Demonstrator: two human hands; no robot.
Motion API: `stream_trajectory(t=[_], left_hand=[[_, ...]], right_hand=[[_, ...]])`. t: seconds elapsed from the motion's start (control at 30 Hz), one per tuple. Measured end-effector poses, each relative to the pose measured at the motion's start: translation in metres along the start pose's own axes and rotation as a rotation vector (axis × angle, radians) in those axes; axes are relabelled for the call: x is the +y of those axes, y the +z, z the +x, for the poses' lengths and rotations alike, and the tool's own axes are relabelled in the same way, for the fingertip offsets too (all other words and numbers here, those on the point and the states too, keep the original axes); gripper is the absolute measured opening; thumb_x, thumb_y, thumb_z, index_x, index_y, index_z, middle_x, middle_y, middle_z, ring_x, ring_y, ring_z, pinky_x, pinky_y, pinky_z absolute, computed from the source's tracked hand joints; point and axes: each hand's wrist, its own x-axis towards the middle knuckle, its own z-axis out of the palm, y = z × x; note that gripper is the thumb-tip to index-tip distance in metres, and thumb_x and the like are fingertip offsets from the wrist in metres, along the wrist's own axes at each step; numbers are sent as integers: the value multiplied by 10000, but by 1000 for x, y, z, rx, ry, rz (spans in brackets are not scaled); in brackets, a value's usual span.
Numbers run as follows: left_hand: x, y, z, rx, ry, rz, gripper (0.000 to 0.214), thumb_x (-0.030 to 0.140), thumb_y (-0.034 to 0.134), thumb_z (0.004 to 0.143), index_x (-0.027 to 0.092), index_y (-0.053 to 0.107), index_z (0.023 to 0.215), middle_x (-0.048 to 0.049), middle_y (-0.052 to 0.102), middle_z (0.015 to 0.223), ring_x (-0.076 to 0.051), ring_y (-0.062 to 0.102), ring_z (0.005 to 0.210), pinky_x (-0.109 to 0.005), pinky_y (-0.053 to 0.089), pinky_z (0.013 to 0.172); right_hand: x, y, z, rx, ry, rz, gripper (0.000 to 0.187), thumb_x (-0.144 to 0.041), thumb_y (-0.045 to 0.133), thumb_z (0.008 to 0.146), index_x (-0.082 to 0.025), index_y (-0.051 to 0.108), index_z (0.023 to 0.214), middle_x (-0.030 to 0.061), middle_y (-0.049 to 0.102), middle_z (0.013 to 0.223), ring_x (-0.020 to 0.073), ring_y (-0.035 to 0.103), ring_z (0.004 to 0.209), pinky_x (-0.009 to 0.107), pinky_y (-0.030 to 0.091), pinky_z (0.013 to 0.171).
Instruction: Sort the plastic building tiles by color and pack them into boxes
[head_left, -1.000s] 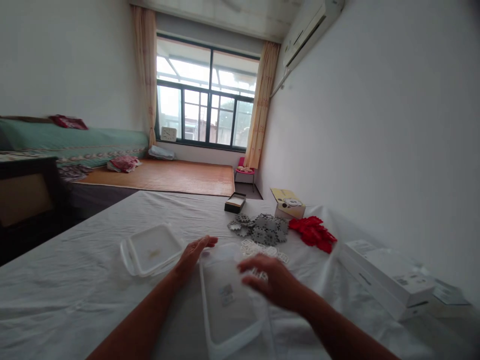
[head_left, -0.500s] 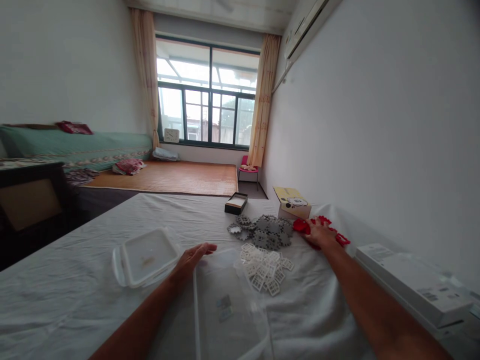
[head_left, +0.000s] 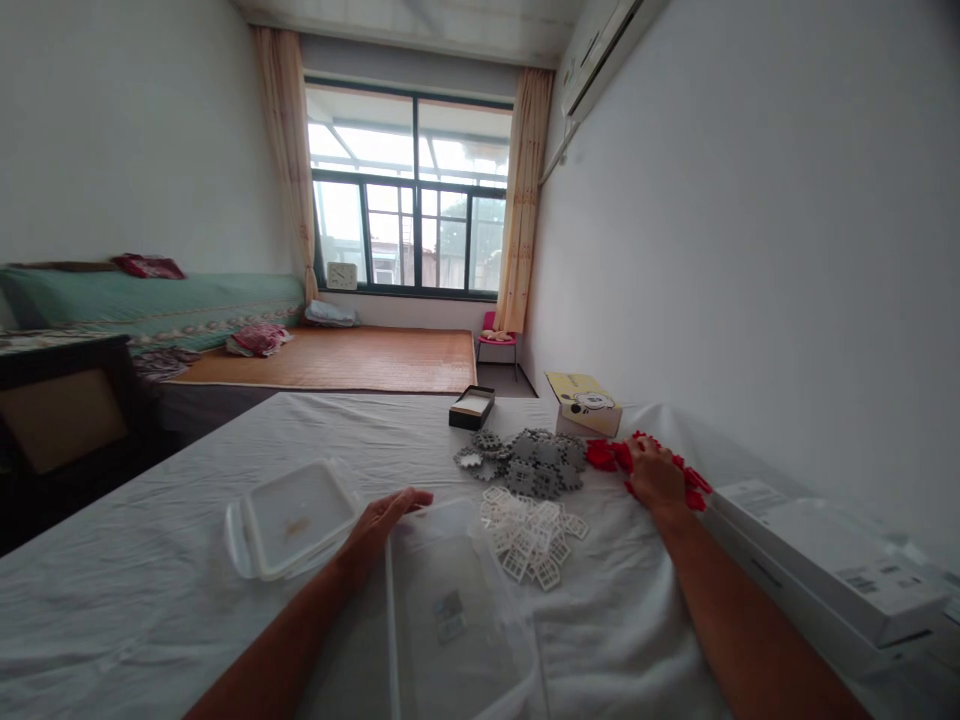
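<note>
A clear plastic container (head_left: 442, 660) stands on the white cloth in front of me. My left hand (head_left: 390, 515) is at its far left corner, fingers curled over the rim. Farther right, my right hand (head_left: 654, 472) reaches over a pile of red plastic pieces (head_left: 600, 455), its fingers bent down onto them. The hand covers part of the pile. White window-shaped plastic pieces (head_left: 529, 535) lie heaped just right of the container. Behind them is a heap of grey toothed plastic pieces (head_left: 540, 465). A translucent lid (head_left: 304, 515) lies left of my left hand.
A small black open box (head_left: 472, 407) and a yellow cartoon box (head_left: 585, 405) stand at the table's far side. Long white boxes (head_left: 825, 560) line the right side by the wall. Beyond the table is a bed (head_left: 360, 355) under the window.
My right hand has shifted slightly right over the red pieces, and some of them have moved right with it. My left hand and the container have stayed in place.
</note>
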Motion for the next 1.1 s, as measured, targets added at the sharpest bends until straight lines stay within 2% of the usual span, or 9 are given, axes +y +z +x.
stream_trajectory(t=[0.17, 0.33, 0.5, 0.6, 0.7, 0.77, 0.83, 0.97, 1.1], left_hand=[[1, 1, 0, -23, -20, -5, 498, 577, 469, 782, 175, 711, 948, -89, 680, 1058, -297, 558, 1058, -375, 458, 837], [1, 1, 0, -44, -27, -14, 492, 574, 464, 790, 182, 710, 955, -81, 682, 1060, -285, 564, 1040, -350, 454, 812], [-1, 1, -3, -48, -26, -55, 525, 585, 468, 780, 157, 704, 972, -95, 678, 1062, -275, 592, 977, -348, 463, 779], [-4, 2, -4, -70, -23, -86, 545, 593, 472, 774, 140, 700, 973, -106, 677, 1053, -269, 602, 945, -347, 466, 760], [-7, 2, -3, -82, -30, -101, 566, 608, 467, 773, 135, 694, 986, -107, 674, 1058, -263, 605, 936, -343, 461, 759], [-10, 1, -2, -81, -25, -99, 583, 616, 452, 779, 129, 693, 991, -108, 675, 1052, -266, 598, 950, -350, 456, 775], [-11, 1, -3, -81, -9, -99, 601, 621, 429, 790, 119, 694, 991, -108, 682, 1031, -265, 590, 959, -359, 446, 802], [-9, -2, -5, -104, -22, -117, 657, 652, 383, 798, 110, 684, 1017, -107, 692, 987, -246, 607, 886, -358, 445, 794], [-4, -1, -5, -108, -60, -113, 679, 675, 403, 771, 105, 687, 1008, -107, 701, 925, -231, 616, 811, -349, 443, 780]], right_hand=[[18, -7, 3, 100, 9, 62, 488, -89, 422, 767, -208, 472, 1238, 113, 499, 1204, 236, 496, 961, 365, 385, 855], [27, -27, 4, 299, 39, 214, 445, -153, 462, 741, -183, 454, 1185, 132, 476, 1214, 264, 455, 1080, 375, 358, 909], [-10, -72, -1, 339, 78, 596, 492, -245, 548, 658, -187, 482, 1143, 114, 530, 1126, 254, 498, 1042, 363, 404, 895], [-63, -119, -24, 192, -26, 960, 489, -252, 553, 657, -201, 493, 1140, 59, 586, 1043, 201, 570, 882, 346, 465, 820], [-125, -163, -67, -130, -238, 1241, 497, -214, 553, 683, -216, 476, 1174, 33, 622, 986, 165, 598, 786, 326, 508, 746], [-160, -183, -96, -291, -383, 1304, 471, -178, 546, 699, -228, 492, 1164, 36, 625, 1009, 172, 608, 848, 344, 507, 793], [-183, -194, -117, -351, -535, 1266, 470, -183, 594, 687, -235, 523, 1149, 59, 591, 1132, 206, 571, 1022, 384, 460, 908], [-191, -204, -129, -489, -744, 1111, 638, -350, 699, 674, -262, 478, 1266, 84, 457, 1351, 251, 415, 1243, 432, 359, 1027], [-173, -191, -106, -507, -718, 1103, 466, -431, 553, 810, -276, 499, 1246, 64, 509, 1310, 228, 476, 1191, 409, 443, 943]])
